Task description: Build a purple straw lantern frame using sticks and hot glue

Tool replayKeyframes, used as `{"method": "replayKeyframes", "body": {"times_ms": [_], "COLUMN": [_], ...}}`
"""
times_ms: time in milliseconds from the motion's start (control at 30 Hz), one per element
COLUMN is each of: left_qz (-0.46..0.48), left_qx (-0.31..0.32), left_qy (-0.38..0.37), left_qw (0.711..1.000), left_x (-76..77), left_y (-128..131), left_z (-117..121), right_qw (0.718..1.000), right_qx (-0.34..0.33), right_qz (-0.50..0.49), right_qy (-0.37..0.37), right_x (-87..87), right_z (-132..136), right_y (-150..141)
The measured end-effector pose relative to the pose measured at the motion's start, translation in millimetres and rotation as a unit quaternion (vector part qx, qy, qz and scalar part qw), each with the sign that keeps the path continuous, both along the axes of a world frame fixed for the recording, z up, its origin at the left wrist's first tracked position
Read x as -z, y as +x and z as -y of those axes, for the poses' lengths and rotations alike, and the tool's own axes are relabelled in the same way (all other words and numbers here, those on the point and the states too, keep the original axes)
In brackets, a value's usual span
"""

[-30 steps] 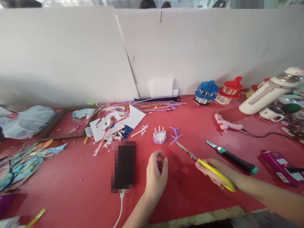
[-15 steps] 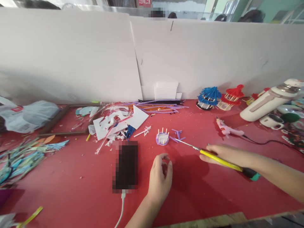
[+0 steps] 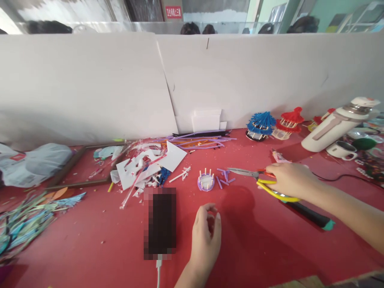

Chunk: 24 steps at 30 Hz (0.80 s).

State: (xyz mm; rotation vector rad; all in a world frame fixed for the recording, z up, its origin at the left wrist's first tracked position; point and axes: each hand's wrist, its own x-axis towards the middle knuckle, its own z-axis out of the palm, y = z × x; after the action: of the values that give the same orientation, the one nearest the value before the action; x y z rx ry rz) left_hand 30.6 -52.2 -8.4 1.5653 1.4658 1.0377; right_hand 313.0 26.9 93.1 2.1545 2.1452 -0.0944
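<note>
My right hand (image 3: 289,180) grips a pair of scissors (image 3: 241,172) with red and yellow handles, the blades pointing left. Below the blades lie several short purple pieces (image 3: 225,177). Left of these stands a small round base (image 3: 206,182) with a purple rim and upright pale pegs. Nearer to me, my left hand (image 3: 207,230) hovers or rests over the red table, loosely curled, with a gap between thumb and fingers and nothing visible in it. Under my right hand lies a tool with a black, green-tipped handle (image 3: 313,215); its front end is hidden.
A dark blurred device (image 3: 163,222) on a white cable lies left of my left hand. Paper scraps (image 3: 172,156) and purple strips (image 3: 210,142) lie behind. Blue (image 3: 261,125) and red (image 3: 289,122) tiered models, a flask (image 3: 333,130) and a mug (image 3: 342,151) stand right.
My right hand has drawn the scissors slightly up and turned them, so the blades show flat. The purple pieces are now spread out. My left hand has barely moved; the camera view has tilted up.
</note>
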Motion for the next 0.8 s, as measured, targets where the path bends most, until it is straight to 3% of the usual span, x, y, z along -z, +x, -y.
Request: {"method": "replayKeyframes", "body": {"times_ms": [167,300,400,500,700,800], "left_qz": [-0.013,-0.038,-0.062,-0.085,-0.111,-0.110], "left_qx": [-0.012,-0.048,-0.105,-0.157,-0.156,-0.149], "left_qy": [0.001,0.015,0.035,0.044,0.047,0.046], "left_qw": [1.000,0.998,0.992,0.983,0.980,0.982], "left_x": [-3.5,-11.0,-13.9,-10.3,-0.7,-2.9], "left_y": [1.6,1.7,4.0,10.5,16.3,11.8], "left_z": [-3.8,-11.7,-27.7,-49.8,-76.8,-80.1], "right_qw": [0.999,0.999,0.998,0.996,0.994,0.990], "right_qx": [0.029,0.016,-0.009,-0.026,0.052,0.078], "right_qz": [-0.015,-0.036,-0.062,-0.083,-0.062,-0.059], "right_qy": [0.014,0.007,-0.001,0.008,0.080,0.098], "right_x": [4.7,38.7,64.6,74.8,63.1,67.1], "right_z": [-39.3,-71.4,-81.5,-81.4,-65.2,-51.5], "right_y": [8.9,6.3,3.9,14.0,94.4,134.4]}}
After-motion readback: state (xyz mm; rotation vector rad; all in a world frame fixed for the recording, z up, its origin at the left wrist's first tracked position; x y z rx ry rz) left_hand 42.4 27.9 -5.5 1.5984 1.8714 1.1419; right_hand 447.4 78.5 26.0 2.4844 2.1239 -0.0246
